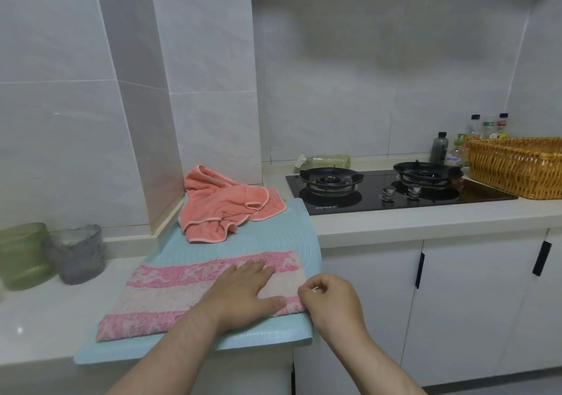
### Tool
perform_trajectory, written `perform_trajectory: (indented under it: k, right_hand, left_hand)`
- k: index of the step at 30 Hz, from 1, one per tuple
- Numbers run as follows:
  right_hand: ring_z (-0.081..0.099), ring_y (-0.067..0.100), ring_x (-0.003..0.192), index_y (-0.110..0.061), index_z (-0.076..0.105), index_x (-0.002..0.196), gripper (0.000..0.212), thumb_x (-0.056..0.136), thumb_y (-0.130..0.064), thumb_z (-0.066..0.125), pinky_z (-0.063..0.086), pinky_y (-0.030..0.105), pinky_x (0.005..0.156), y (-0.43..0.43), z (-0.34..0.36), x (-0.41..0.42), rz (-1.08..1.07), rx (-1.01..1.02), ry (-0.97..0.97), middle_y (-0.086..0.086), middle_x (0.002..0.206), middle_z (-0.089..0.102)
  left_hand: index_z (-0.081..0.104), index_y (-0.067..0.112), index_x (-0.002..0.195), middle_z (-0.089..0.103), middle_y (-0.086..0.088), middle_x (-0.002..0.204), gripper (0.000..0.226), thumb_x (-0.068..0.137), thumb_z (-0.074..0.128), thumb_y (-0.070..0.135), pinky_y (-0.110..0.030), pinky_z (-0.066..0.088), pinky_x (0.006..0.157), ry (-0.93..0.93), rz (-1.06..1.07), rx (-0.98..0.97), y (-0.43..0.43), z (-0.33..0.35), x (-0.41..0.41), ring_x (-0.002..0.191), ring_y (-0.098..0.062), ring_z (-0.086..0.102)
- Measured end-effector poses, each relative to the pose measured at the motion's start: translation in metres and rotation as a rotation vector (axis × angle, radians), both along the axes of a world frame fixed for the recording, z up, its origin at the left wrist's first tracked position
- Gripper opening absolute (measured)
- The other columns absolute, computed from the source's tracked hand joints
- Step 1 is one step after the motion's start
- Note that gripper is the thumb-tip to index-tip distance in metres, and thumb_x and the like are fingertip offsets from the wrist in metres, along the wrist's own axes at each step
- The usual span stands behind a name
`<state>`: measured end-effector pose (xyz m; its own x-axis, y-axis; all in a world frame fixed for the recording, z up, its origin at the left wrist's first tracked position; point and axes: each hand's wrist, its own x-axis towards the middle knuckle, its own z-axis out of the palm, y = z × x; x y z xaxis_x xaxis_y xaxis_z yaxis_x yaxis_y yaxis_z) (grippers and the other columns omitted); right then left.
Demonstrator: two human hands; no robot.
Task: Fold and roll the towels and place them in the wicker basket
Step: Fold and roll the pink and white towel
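Directly below, we see a pink-and-white striped towel [170, 297] lying folded into a long band on a pale blue mat [273, 233], which covers part of the white tabletop [39, 318]. Of the person's two hands, the left hand [243, 291] lies flat on the towel's right half, fingers straight and slightly spread, pressing the cloth down. The right hand [331, 300] sits at the towel's right end, fingers curled, thumb and forefinger pinching the edge of the cloth (the pinch is small, but we can make it out). At the far end of the mat a coral towel [225, 209] lies crumpled and unfolded. To the right we find a black gas hob [395, 197], and at its far side the wicker basket [517, 169], well apart from both towels. Bottles [439, 148] stand behind the hob. At far left a green jar [21, 254] and a grey jar [76, 251] stand side by side.
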<state>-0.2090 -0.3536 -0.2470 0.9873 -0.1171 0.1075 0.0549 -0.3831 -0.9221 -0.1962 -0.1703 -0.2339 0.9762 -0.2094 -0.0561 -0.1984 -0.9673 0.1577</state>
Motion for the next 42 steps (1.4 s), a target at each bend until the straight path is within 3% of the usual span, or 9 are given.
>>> perform_trajectory:
  k: [5, 10, 16, 19, 22, 24, 31, 36, 42]
  right_hand:
    - [0.053, 0.007, 0.075, -0.028, 0.059, 0.082, 0.016, 0.082, -0.013, 0.055, 0.035, 0.015, 0.057, 0.004, -0.010, -0.001, 0.037, -0.155, -0.018, 0.002, 0.102, 0.054]
    - [0.042, 0.022, 0.128, -0.020, 0.058, 0.128, 0.040, 0.092, -0.013, 0.041, 0.036, 0.034, 0.106, 0.004, 0.008, 0.020, 0.114, -0.631, -0.187, 0.001, 0.138, 0.042]
    - [0.037, 0.026, 0.135, -0.012, 0.053, 0.128, 0.039, 0.103, -0.027, 0.027, 0.033, 0.041, 0.111, 0.040, 0.028, 0.052, 0.389, -0.801, -0.173, 0.008, 0.142, 0.043]
    - [0.035, 0.025, 0.135, -0.014, 0.048, 0.130, 0.043, 0.104, -0.035, 0.022, 0.032, 0.043, 0.111, 0.036, 0.008, 0.059, 0.462, -0.858, -0.078, 0.007, 0.139, 0.042]
    - [0.002, 0.020, 0.151, -0.017, 0.021, 0.154, 0.055, 0.105, -0.040, 0.018, 0.010, 0.038, 0.123, 0.030, -0.001, 0.061, 0.500, -0.814, -0.018, 0.004, 0.164, 0.007]
    - [-0.006, 0.018, 0.151, -0.018, 0.009, 0.156, 0.058, 0.104, -0.042, 0.017, 0.003, 0.036, 0.123, 0.030, 0.002, 0.061, 0.491, -0.820, 0.006, 0.003, 0.164, -0.005]
    - [0.012, 0.029, 0.148, -0.024, 0.005, 0.156, 0.061, 0.100, -0.045, 0.017, 0.019, 0.043, 0.119, 0.035, 0.007, 0.062, 0.447, -0.906, 0.084, 0.000, 0.164, -0.006]
    - [0.040, 0.032, 0.121, -0.022, 0.037, 0.139, 0.054, 0.089, -0.042, 0.030, 0.038, 0.043, 0.101, 0.048, 0.017, 0.059, 0.326, -0.929, 0.028, 0.007, 0.141, 0.033]
    - [0.065, 0.032, 0.092, -0.008, 0.058, 0.104, 0.030, 0.080, -0.025, 0.055, 0.048, 0.033, 0.071, 0.030, 0.028, 0.067, 0.051, -0.141, 0.280, 0.012, 0.100, 0.065]
  left_hand:
    - [0.007, 0.035, 0.155, -0.002, 0.009, 0.164, 0.084, 0.086, 0.033, 0.075, -0.039, -0.002, 0.122, 0.008, -0.005, 0.018, 0.001, -0.001, 0.001, 0.150, -0.010, -0.004]
    - [0.014, 0.031, 0.155, 0.006, 0.008, 0.164, 0.053, 0.104, 0.026, 0.033, -0.032, -0.001, 0.121, -0.018, 0.012, -0.121, 0.003, -0.003, 0.005, 0.150, -0.009, 0.003]
    - [0.057, 0.020, 0.134, 0.056, -0.001, 0.139, 0.043, 0.095, 0.046, 0.005, -0.037, 0.035, 0.113, -0.119, 0.361, -1.078, 0.019, 0.013, -0.003, 0.126, -0.020, 0.051]
    - [0.059, 0.023, 0.132, 0.054, 0.001, 0.141, 0.037, 0.099, 0.044, 0.014, -0.033, 0.031, 0.113, -0.264, 0.413, -0.781, 0.058, 0.017, -0.011, 0.131, -0.017, 0.046]
    - [0.036, 0.025, 0.149, 0.031, 0.003, 0.158, 0.048, 0.104, 0.028, 0.040, -0.040, 0.010, 0.121, -0.109, 0.362, -0.174, 0.093, 0.007, -0.022, 0.147, -0.017, 0.021]
    - [0.017, 0.026, 0.156, 0.011, 0.004, 0.164, 0.059, 0.102, 0.019, 0.051, -0.042, 0.002, 0.122, -0.023, 0.344, -0.016, 0.100, -0.002, -0.021, 0.151, -0.016, 0.007]
    - [0.001, 0.028, 0.156, -0.006, 0.005, 0.164, 0.069, 0.098, 0.012, 0.062, -0.044, -0.002, 0.122, -0.002, 0.321, 0.064, 0.103, -0.008, -0.011, 0.151, -0.015, -0.005]
    - [0.001, 0.027, 0.157, -0.005, 0.005, 0.164, 0.069, 0.098, 0.012, 0.062, -0.044, -0.003, 0.122, -0.015, 0.324, 0.053, 0.101, -0.006, -0.015, 0.151, -0.015, -0.004]
    - [0.003, 0.027, 0.157, -0.003, 0.004, 0.164, 0.073, 0.096, 0.016, 0.065, -0.045, -0.002, 0.122, -0.030, 0.323, 0.028, 0.099, -0.007, -0.016, 0.151, -0.016, -0.003]
